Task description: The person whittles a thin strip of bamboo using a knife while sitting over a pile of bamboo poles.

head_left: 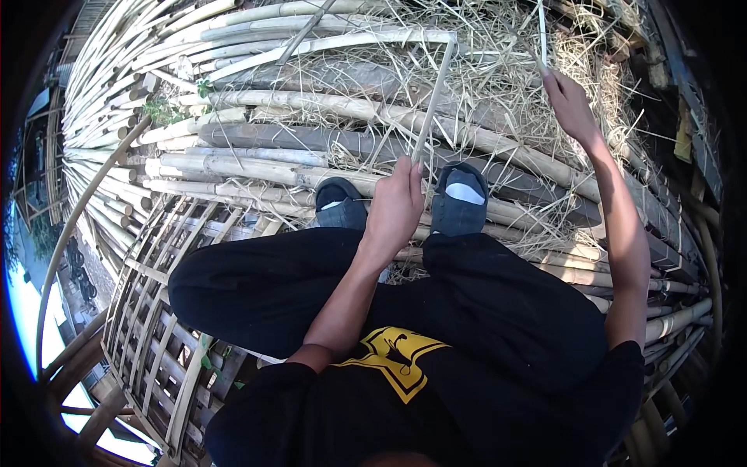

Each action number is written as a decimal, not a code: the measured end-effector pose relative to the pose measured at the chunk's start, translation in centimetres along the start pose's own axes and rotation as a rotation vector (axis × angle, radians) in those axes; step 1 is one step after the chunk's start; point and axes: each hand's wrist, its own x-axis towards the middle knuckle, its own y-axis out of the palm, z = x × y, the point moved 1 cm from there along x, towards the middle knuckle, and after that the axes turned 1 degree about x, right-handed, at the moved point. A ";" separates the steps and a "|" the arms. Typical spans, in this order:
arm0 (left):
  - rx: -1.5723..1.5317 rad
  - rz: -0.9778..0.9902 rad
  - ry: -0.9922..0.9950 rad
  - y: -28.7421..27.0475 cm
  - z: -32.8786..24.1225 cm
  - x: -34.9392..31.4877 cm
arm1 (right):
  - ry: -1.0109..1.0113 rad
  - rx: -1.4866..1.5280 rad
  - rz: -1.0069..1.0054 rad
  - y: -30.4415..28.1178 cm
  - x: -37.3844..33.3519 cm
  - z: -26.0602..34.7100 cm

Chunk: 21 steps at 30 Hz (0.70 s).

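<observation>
Left hand is gripping a bamboo strip, which is sticking out ahead of the fist. Right hand, farther forward, is grasping a thin piece, can't tell what exactly. Bamboo poles and straw are lying beyond and between the hands.

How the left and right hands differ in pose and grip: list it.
The left hand appears between the pieces of dark footwear; the right hand is farther from the torso, beside the straw.
The left hand holds a pale strip; the right hand grips a slim piece of unclear kind.
Both are bare and closed.
</observation>
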 end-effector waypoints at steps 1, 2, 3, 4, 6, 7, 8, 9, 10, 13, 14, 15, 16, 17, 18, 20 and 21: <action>-0.003 0.011 -0.008 0.0 -0.3 0.1 | -0.103 -0.026 0.074 1.6 -1.1 1.8; -0.002 0.013 -0.007 0.0 -0.2 0.2 | -0.211 -0.105 0.181 2.6 -2.1 3.5; -0.019 0.005 0.018 0.0 -0.1 0.3 | -0.261 -0.073 0.310 3.3 -3.1 6.2; -0.038 0.000 0.045 0.0 0.0 0.3 | -0.271 -0.122 0.382 4.3 -3.8 7.1; -0.048 -0.012 0.064 0.0 0.1 0.4 | -0.441 -0.152 0.386 5.6 -5.3 7.9; -0.064 -0.027 0.079 0.0 0.1 0.4 | -0.439 -0.148 0.381 6.2 -5.7 7.8; -0.063 -0.026 0.082 0.1 0.1 0.4 | -0.457 -0.120 0.384 6.6 -6.0 7.6; -0.029 -0.008 0.057 0.1 0.0 0.3 | -0.476 -0.093 0.389 6.9 -6.1 7.4; 0.005 0.009 0.031 0.2 0.0 0.2 | -0.476 -0.093 0.387 7.1 -5.9 7.1; -0.002 0.041 -0.081 -0.5 -0.4 -0.6 | -0.283 -0.234 0.195 5.7 -2.1 3.9; -0.002 0.045 -0.085 -0.7 -1.0 -1.4 | -0.129 -0.265 0.162 4.1 0.4 1.5; -0.030 0.079 -0.052 -0.5 -1.9 -1.8 | -0.089 -0.342 0.117 1.6 2.1 -2.6; -0.059 0.120 -0.011 -0.2 -2.2 -1.7 | -0.042 -0.420 0.065 -0.5 2.7 -5.6; -0.126 0.081 0.043 -0.2 -2.0 -1.5 | -0.049 -0.408 0.070 -0.3 2.6 -5.0; -0.122 0.068 0.036 -0.3 -1.5 -1.0 | -0.010 -0.313 0.022 -0.7 2.2 -4.1; -0.135 0.050 -0.021 -0.3 -0.6 0.0 | 0.027 -0.220 -0.016 -0.3 0.8 -2.6; -0.140 0.051 -0.047 -0.4 -0.5 0.1 | -0.024 -0.128 0.001 1.0 0.1 -1.0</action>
